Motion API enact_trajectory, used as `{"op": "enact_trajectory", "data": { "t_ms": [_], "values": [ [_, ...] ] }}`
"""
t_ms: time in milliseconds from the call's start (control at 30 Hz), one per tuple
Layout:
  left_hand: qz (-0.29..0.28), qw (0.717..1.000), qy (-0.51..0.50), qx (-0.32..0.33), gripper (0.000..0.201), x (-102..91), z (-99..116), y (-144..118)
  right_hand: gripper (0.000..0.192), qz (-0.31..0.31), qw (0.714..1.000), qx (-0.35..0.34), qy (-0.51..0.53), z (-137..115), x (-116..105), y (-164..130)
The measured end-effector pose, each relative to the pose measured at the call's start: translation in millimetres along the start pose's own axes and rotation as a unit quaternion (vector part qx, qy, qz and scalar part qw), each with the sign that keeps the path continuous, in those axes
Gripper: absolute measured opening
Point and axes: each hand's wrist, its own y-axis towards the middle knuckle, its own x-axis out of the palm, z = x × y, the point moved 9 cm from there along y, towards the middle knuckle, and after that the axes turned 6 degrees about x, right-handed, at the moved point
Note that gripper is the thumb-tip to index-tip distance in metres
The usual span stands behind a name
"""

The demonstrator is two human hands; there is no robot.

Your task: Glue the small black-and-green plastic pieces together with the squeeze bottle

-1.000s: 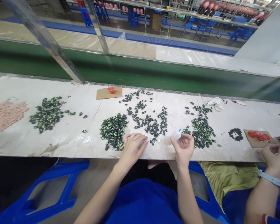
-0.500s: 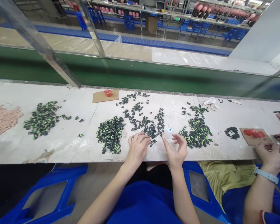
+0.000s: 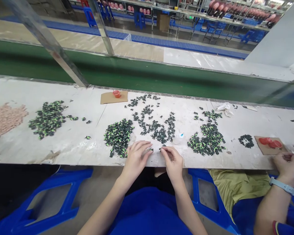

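Note:
My left hand (image 3: 137, 156) is over the table's near side, thumb and fingers closing round a small black-and-green piece (image 3: 151, 149) at their tips. Facing it, my right hand (image 3: 172, 160) pinches a small black piece (image 3: 160, 149) between thumb and forefinger. Just beyond both hands lie loose black pieces (image 3: 159, 133). A heap of black-and-green pieces (image 3: 119, 133) is beside my left hand, and another heap (image 3: 208, 140) sits to the right of my right hand. A clear item with a blue mark (image 3: 181, 134) rests near my right fingers. The pieces' exact kind is too small to tell.
Red cups lie on cardboard, one at the back (image 3: 116, 94), others at right (image 3: 275, 144). Farther left are a black-and-green heap (image 3: 49, 119) and a pinkish heap (image 3: 6, 119). A co-worker's hand (image 3: 287, 164) works at right. A metal post (image 3: 63, 62) rises behind the table.
My right hand has moved left from the clear item and closed on a small black piece. My left hand has drawn back from the loose pieces, a piece showing at its fingertips.

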Motion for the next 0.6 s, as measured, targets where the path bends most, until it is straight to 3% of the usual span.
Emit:
{"op": "enact_trajectory", "data": {
  "t_ms": [167,267,400,600],
  "values": [
    [0.0,0.998,0.066,0.008,0.015,7.8,-14,-7,0.021,0.017,0.997,0.075,0.016,17,3,-4],
    [0.004,0.999,0.048,0.025,0.016,13.3,-11,-5,0.023,0.032,0.995,0.094,0.019,21,4,-6],
    [-0.011,0.999,0.012,0.027,0.017,15.5,-5,-1,0.021,0.004,0.996,0.083,0.02,18,11,-6],
    [-0.031,0.999,-0.005,0.037,0.021,10.5,9,1,0.02,-0.024,0.99,0.121,0.065,21,16,-7]
  ]
}}
